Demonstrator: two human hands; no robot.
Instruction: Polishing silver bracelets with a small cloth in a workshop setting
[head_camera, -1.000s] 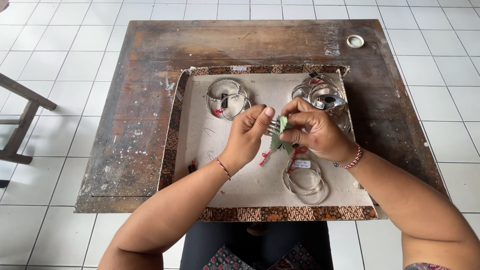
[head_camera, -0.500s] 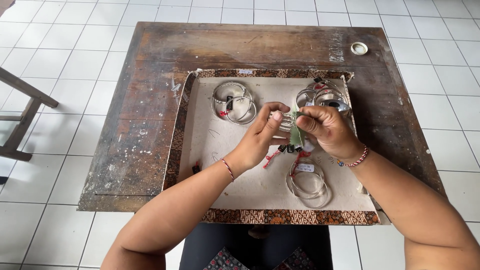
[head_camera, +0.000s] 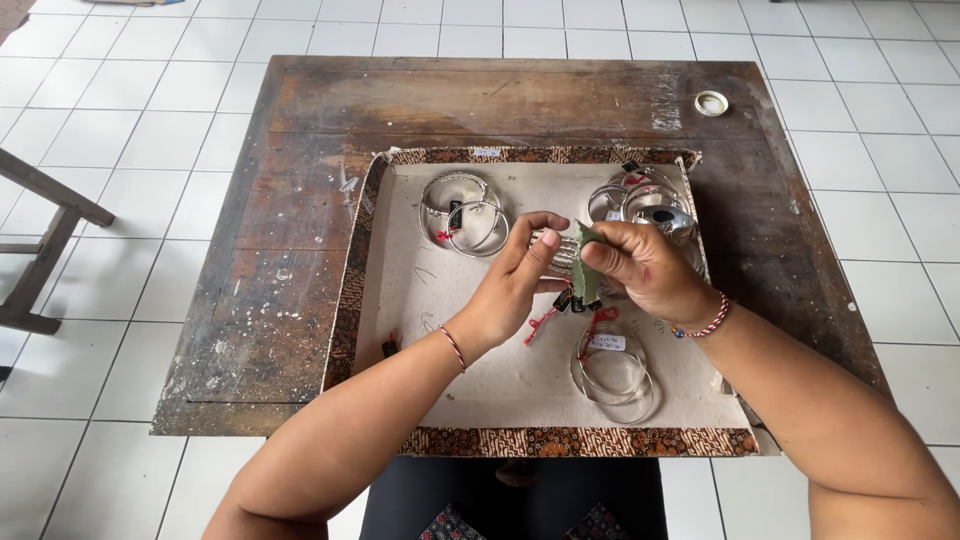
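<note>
Gripping a silver bangle (head_camera: 562, 252) in your left hand (head_camera: 512, 290), you pinch a green cloth (head_camera: 586, 272) against it with your right hand (head_camera: 640, 266). Both hover over the cloth-lined tray (head_camera: 400, 300) on the counter (head_camera: 280, 260), between bangle piles (head_camera: 462, 213) far left and near right.

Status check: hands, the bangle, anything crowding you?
Left hand steadies silver bangle. Right hand pinches green pad against it. Loose bangles lie close below on tray.
</note>
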